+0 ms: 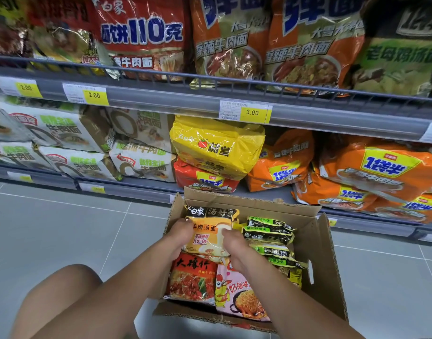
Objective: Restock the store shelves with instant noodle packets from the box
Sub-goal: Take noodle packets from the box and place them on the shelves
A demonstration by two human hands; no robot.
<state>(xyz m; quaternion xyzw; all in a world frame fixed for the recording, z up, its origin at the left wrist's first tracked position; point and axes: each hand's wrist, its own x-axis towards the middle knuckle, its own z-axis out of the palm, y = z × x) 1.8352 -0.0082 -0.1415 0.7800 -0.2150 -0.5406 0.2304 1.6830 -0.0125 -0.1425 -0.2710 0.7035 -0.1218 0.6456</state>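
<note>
- We find a brown cardboard box [325, 265] standing open on the grey tiled floor [63, 228]. Its far flap is just beside the grey lower shelf rail [126, 189].
- The item in hand is an orange-and-black plastic noodle packet [211, 217]. It lies face up at the 12 o'clock end of the box, on top of other stock.
- The left hand [183, 231] grips the packet's 9 o'clock edge with curled fingers.
- The right hand [230, 243] curls over the packet's 4 o'clock edge, so both hands hold the one packet.
- Also in the box are a red plastic packet [192, 280] at 7 o'clock and a pink plastic packet [237, 297] at 5 o'clock. Green-and-black packets [268, 231] stand on edge at 3 o'clock.
- We judge the step to be lifting this packet out for shelving. With so much stock left in the box, the task looks far from complete.
- We advise a straight upward lift that clears the 12 o'clock flap. Grip the sealed edges rather than squeezing the brittle noodle block.
- The shelves at 12 o'clock are crowded, with a yellow plastic multipack [217, 145] directly beyond the box. We cannot tell which slot suits this brand, so check the labels first.
</note>
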